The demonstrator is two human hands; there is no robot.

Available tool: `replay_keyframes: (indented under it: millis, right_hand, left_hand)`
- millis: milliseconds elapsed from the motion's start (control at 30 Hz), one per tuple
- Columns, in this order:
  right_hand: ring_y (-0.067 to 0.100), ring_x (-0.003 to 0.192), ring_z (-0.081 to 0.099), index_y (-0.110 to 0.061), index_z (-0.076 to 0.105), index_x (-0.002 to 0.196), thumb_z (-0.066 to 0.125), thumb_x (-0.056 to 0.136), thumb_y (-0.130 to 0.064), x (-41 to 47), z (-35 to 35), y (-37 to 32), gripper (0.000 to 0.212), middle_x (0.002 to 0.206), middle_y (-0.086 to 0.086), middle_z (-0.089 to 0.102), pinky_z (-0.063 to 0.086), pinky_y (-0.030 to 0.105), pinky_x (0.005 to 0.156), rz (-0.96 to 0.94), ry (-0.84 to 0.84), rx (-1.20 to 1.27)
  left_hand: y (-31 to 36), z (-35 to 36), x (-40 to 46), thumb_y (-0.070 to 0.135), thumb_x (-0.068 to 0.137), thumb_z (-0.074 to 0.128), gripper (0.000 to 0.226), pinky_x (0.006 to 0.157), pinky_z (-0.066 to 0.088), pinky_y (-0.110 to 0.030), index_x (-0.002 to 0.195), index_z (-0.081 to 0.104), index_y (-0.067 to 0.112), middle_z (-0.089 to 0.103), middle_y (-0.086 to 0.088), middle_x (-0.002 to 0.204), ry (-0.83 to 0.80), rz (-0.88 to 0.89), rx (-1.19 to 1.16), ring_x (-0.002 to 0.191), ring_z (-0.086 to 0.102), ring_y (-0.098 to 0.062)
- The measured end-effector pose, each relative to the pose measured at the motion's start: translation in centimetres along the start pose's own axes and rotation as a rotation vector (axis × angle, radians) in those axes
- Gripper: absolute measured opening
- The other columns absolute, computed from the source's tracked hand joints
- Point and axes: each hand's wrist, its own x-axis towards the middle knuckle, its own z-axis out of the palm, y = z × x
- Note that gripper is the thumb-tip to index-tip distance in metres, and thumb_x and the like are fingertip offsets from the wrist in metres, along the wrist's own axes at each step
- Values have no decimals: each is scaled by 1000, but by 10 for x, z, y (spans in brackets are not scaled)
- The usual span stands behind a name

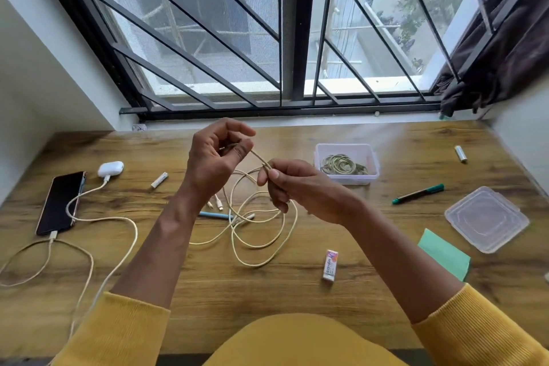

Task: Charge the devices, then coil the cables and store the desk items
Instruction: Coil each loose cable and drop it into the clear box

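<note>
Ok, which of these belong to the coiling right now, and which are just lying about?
In the job: left hand and right hand gripping the loose cable; rubber bands in the open box.

Lying about: eraser, green pen, box lid, two batteries, blue pen, green paper.

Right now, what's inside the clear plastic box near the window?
The clear plastic box holds a heap of greenish rubber bands. Its lid lies separately on the desk. Anything beneath the bands is covered, so I can't tell.
</note>
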Motion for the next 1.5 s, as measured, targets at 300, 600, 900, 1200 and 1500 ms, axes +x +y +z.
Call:
replay_keyframes:
  millis: [300, 600, 900, 1200, 1500]
  right_hand:
    - [26, 84, 65, 5, 53, 128, 29, 111, -5, 6, 6, -17, 31, 83, 8, 63, 54, 34, 86, -210, 39, 335]
    - [29, 114, 71, -5, 49, 137, 36, 111, -3, 16, -3, -35, 29, 102, 5, 75, 51, 32, 96, -281, 413, 424]
    - [26, 115, 73, -11, 50, 141, 39, 113, -11, 18, 2, -33, 30, 113, 10, 77, 53, 29, 87, -252, 636, 253]
    - [25, 71, 60, -1, 58, 128, 44, 109, -13, 15, -3, -18, 26, 79, 18, 62, 50, 36, 63, -172, 486, -306]
    - [11, 54, 33, 15, 62, 112, 40, 111, -22, 12, 5, -37, 44, 63, 4, 35, 21, 36, 53, -67, 164, -228]
  left_hand:
    - [-21, 33, -12, 33, 103, 69, 14, 63, 55, -46, 97, 78, 24, 72, -7, 77, 110, -54, -100, 68, 65, -23]
    - [-18, 66, -51, 32, 111, 50, 29, 66, 45, -24, 130, 71, 27, 69, 9, 67, -127, -77, 345, 63, 62, 2]
    - [26, 54, -34, 45, 95, 71, 24, 56, 35, -24, 113, 77, 29, 53, 15, 55, -236, 184, 548, 51, 51, 1]
    - [54, 13, 7, 19, 85, 72, 14, 51, 39, -26, 90, 81, 28, 61, 11, 56, -200, 187, 506, 49, 52, -11]
    - [51, -12, 33, 18, 90, 75, 10, 61, 44, -21, 96, 76, 26, 70, 6, 79, -236, 184, 405, 65, 60, -2]
